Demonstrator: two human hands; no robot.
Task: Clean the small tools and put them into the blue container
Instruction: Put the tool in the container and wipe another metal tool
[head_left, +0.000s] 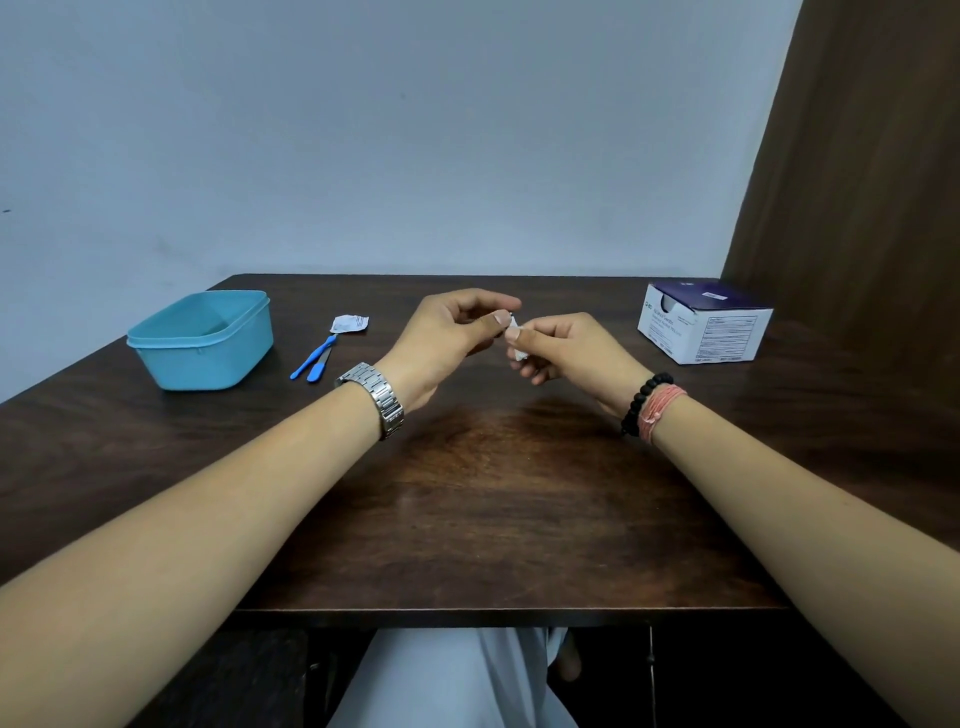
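Note:
Both hands meet above the middle of the dark wooden table (493, 509). My left hand (452, 338) and my right hand (566, 348) pinch the same small white swab packet (515, 332) between thumbs and forefingers. Two small blue-handled tools (314, 358) lie side by side on the table, left of my hands. A torn white packet (349, 323) rests just beyond their tips. The blue container (202, 340) stands open at the far left; I cannot tell whether anything lies inside it.
A white and purple box of alcohol swabs (704, 322) sits at the far right of the table. A brown curtain (857, 182) hangs on the right, a pale wall behind. The table's front edge is near my lap.

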